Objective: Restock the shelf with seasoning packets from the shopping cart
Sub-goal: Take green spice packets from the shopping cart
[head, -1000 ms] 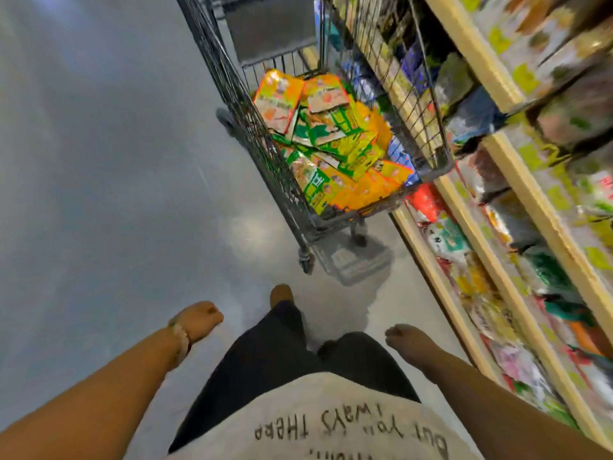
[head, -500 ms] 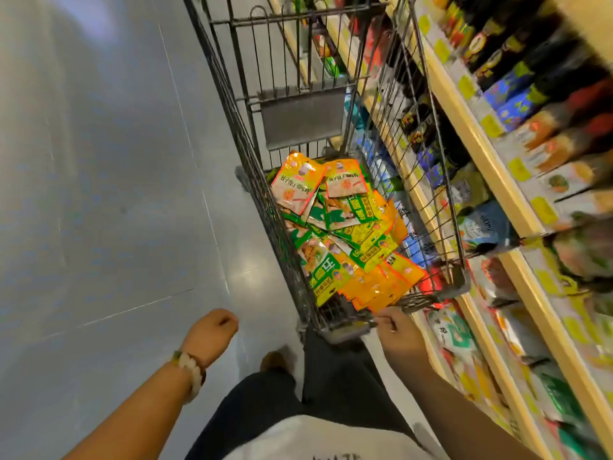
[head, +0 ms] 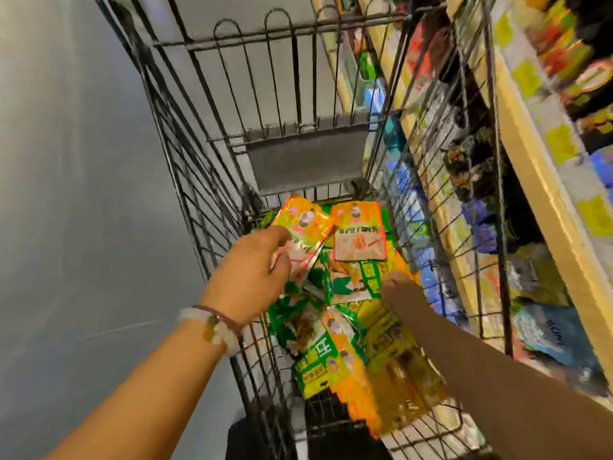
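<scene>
Reaching into the cart (head: 205, 180), the left hand (head: 252, 277) pinches an orange packet (head: 303, 227); the right hand's (head: 399, 295) fingers are hidden.

View: single head-worn camera, wide-angle.
Facing: forward and steeply down into the shopping cart (head: 205, 180).
Range: close; shelf (head: 544, 200) at right edge.

Right hand (head: 399, 292) fingers perhaps buried among packets (head: 351, 327); shelf (head: 544, 180) blurred.
</scene>
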